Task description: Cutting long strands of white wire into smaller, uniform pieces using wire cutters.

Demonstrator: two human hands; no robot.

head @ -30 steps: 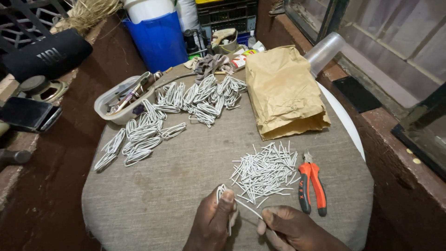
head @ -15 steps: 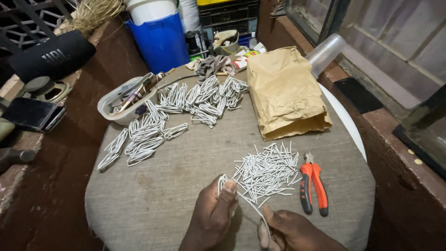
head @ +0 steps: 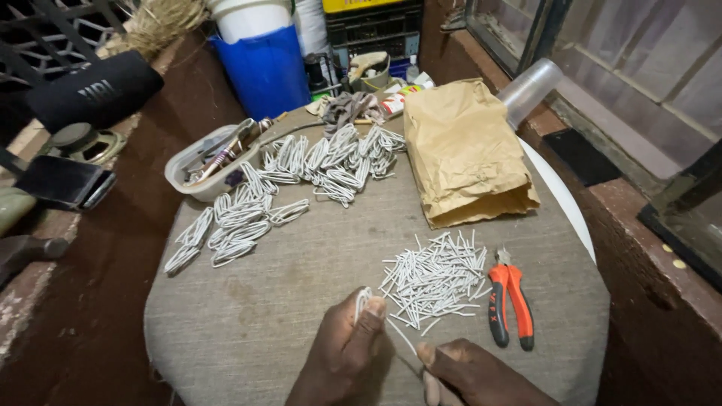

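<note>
My left hand (head: pixel 344 353) is closed around a white wire piece (head: pixel 362 302), bent into a loop that pokes out above my thumb. My right hand (head: pixel 465 373) pinches the straight end of the same wire (head: pixel 403 338) low at the frame's bottom edge. Just beyond both hands lies a pile of short straight white wire pieces (head: pixel 436 277) on the grey cloth-covered round table (head: pixel 301 286). Orange-handled pliers (head: pixel 511 301) lie to the right of that pile.
Several finished white wire loops lie in heaps at the left (head: pixel 237 222) and the far middle (head: pixel 338 162). A brown paper bag (head: pixel 462 154), a clear tub of tools (head: pixel 207 162), a blue bucket (head: pixel 263 68) and a black speaker (head: pixel 90 90) stand around.
My left hand has curled tighter on the wire, bending it further into a loop, while my right hand holds the free end. The view has shifted slightly.
</note>
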